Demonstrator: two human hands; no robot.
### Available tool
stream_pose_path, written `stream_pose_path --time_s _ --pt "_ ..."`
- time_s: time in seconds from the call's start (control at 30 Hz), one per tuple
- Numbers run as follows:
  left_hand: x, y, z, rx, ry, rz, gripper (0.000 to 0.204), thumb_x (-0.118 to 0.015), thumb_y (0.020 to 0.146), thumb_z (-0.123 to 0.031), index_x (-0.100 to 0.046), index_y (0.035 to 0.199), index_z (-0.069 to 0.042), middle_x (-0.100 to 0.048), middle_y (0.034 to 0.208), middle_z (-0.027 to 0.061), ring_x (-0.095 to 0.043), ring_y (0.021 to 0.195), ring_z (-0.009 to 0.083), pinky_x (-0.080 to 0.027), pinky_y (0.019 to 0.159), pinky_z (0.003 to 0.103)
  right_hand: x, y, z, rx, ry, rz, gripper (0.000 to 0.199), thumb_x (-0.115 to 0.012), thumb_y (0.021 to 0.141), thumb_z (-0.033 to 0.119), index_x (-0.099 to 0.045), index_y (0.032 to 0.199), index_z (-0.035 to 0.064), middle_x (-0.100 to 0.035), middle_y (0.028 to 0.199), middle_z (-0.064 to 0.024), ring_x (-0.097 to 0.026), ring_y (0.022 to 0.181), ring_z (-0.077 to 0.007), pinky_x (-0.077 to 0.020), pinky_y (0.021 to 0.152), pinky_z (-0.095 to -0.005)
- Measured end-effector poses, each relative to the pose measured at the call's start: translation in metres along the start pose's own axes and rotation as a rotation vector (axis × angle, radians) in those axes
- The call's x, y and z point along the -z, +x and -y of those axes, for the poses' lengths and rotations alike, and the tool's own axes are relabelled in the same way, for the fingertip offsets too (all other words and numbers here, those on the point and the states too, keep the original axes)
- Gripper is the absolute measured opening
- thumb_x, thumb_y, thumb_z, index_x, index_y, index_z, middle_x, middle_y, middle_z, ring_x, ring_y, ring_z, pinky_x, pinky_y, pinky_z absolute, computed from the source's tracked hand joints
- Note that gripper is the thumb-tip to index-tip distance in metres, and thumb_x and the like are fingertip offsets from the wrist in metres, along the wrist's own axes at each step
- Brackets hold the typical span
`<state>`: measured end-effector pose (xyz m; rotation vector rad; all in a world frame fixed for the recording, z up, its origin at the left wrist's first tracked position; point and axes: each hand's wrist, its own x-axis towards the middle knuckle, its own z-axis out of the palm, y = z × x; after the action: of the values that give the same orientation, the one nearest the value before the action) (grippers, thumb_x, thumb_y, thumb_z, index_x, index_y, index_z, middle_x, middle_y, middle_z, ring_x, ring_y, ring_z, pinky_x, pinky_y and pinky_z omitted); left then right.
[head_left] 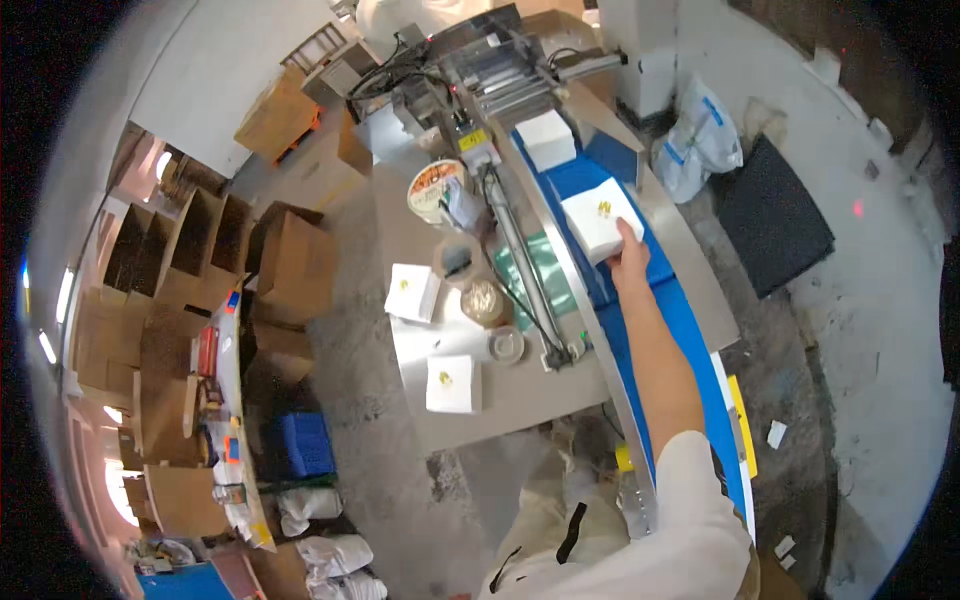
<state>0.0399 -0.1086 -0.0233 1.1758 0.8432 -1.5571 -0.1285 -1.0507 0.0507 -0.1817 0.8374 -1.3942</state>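
Observation:
My right hand point(632, 262) grips the near right corner of a white square box point(598, 222) with a small gold mark on top. The thumb lies over the lid, while the other fingers are mostly hidden at its side. This box is over the blue conveyor belt point(650, 330); whether it rests on the belt or is slightly raised, I cannot tell. Farther along the belt sits another white box point(546, 140). Two more white boxes, one point(412, 292) behind the other point(454, 384), stand on the metal table to the left. My left hand is out of view.
Left of the belt runs a metal bar point(518, 250), with a round tub point(438, 190), a tape roll point(484, 302) and green sheeting point(540, 275) nearby. A machine point(490, 75) stands at the far end. Cardboard cartons point(290, 260) stack up left; plastic bags point(700, 140) lie right.

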Motion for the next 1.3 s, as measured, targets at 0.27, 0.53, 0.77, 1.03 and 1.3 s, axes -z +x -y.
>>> stream_pose_path --time_s 0.27,0.53,0.77,1.03,1.3 --pt "-0.164 -0.003 -0.126 -0.163 0.778 -0.358 0.047 -0.058 0.095 -0.041 -0.054 0.130 -0.009 -0.064 0.114 0.0142 -0.062 0.097 0.0220 -0.049 0.088 0.045 -0.025 0.060 -0.027 -0.038 -0.047 -0.021 0.067 -0.084 0.072 0.022 -0.053 0.126 0.0001 -0.060 0.120 -0.0166 -0.061 0.106 -0.0347 -0.0521 0.075 -0.0515" --pt "-0.184 -0.008 -0.166 -0.326 0.722 -0.427 0.041 -0.051 0.098 -0.042 -0.058 0.124 -0.011 -0.065 0.108 0.0127 -0.061 0.093 0.0228 -0.050 0.082 0.045 -0.070 0.129 -0.078 -0.069 -0.065 -0.099 0.076 -0.087 0.067 0.027 -0.044 0.125 0.0028 -0.058 0.118 -0.0154 -0.059 0.102 -0.0301 -0.0510 0.071 -0.0484" --pt "-0.228 -0.021 -0.139 -0.287 0.976 -0.463 0.039 -0.053 0.097 -0.042 -0.059 0.120 -0.012 -0.064 0.105 0.0136 -0.061 0.090 0.0210 -0.050 0.079 0.043 -0.062 0.158 -0.095 0.037 -0.167 -0.222 0.069 -0.084 0.073 0.034 -0.050 0.123 0.0017 -0.061 0.119 -0.0160 -0.062 0.104 -0.0337 -0.0517 0.076 -0.0526" --pt "-0.187 0.000 -0.154 -0.072 0.409 0.148 0.034 -0.061 0.094 -0.034 -0.060 0.118 -0.010 -0.065 0.108 0.0097 -0.062 0.095 0.0247 -0.051 0.077 0.043 -0.052 0.085 -0.039 -0.186 -0.351 -0.245 0.082 -0.062 0.081 0.069 -0.049 0.127 0.0031 -0.051 0.119 -0.0140 -0.050 0.095 -0.0254 -0.0454 0.079 -0.0466" --pt "-0.357 -0.009 -0.152 -0.707 1.374 0.073 0.015 -0.069 0.087 -0.012 -0.066 0.092 0.002 -0.064 0.075 0.0020 -0.055 0.068 0.0074 -0.043 0.061 0.024 0.052 -0.098 0.065 -0.050 -0.186 -0.026 0.039 -0.064 0.091 0.036 -0.057 0.117 0.0061 -0.061 0.105 -0.0095 -0.064 0.094 -0.0230 -0.0553 0.078 -0.0388"
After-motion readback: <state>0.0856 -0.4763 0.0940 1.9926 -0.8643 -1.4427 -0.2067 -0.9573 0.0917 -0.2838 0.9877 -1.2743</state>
